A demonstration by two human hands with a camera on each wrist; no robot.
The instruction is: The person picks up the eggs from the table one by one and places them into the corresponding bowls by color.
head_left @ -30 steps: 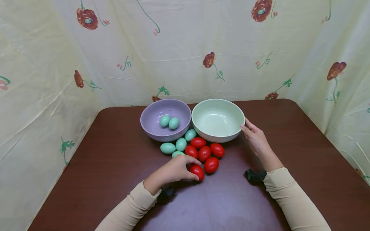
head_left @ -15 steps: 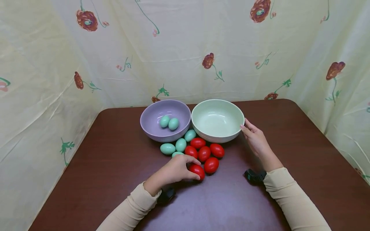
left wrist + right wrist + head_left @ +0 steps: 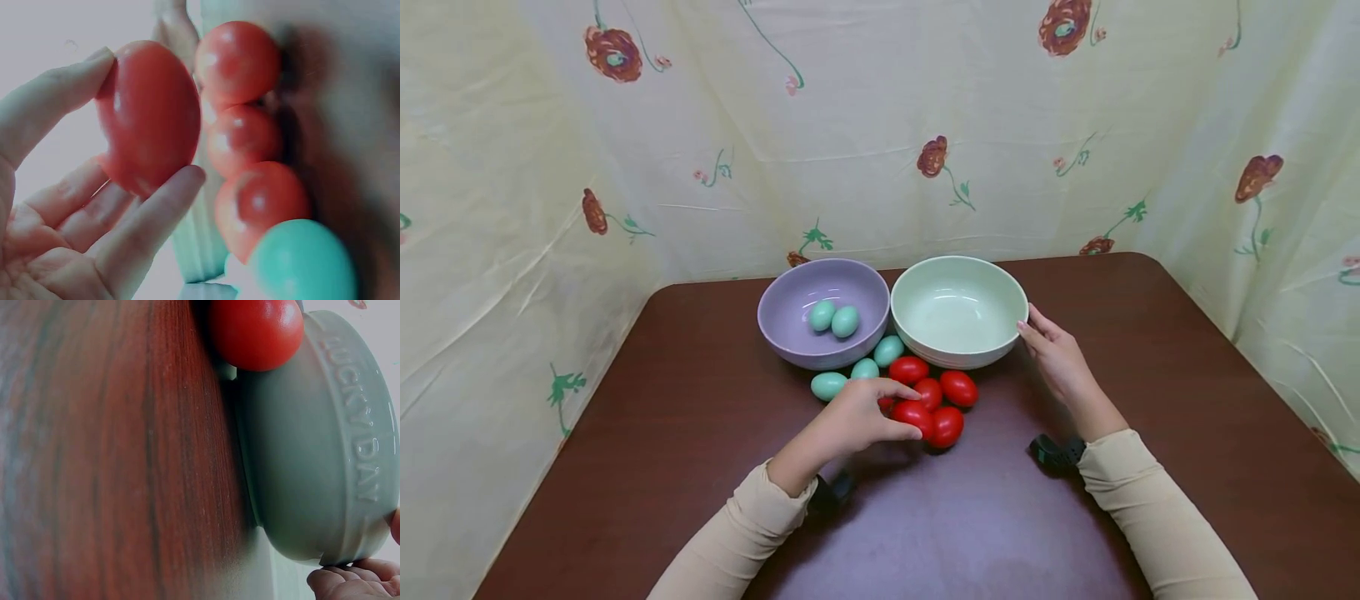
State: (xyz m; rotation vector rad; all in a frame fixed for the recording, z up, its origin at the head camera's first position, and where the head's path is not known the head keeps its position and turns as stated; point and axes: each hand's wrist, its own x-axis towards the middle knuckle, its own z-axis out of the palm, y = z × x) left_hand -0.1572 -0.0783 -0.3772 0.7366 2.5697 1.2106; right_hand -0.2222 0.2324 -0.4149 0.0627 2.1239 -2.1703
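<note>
Head view: purple bowl point(image 3: 781, 332) and pale green bowl point(image 3: 967, 312) standing side by side on brown table point(image 3: 707, 367); two green eggs point(image 3: 846, 322) lying in purple bowl, three showing on table; five loose red eggs point(image 3: 959, 388) crowding near left hand point(image 3: 855, 417), one mostly hidden; left hand pinching sixth red egg point(image 3: 912, 420); right hand point(image 3: 1060, 360) holding pale green bowl's rim
Left wrist view: sixth red egg sitting between thumb and fingertips
Right wrist view: one red egg lying just beside pale green bowl
</note>
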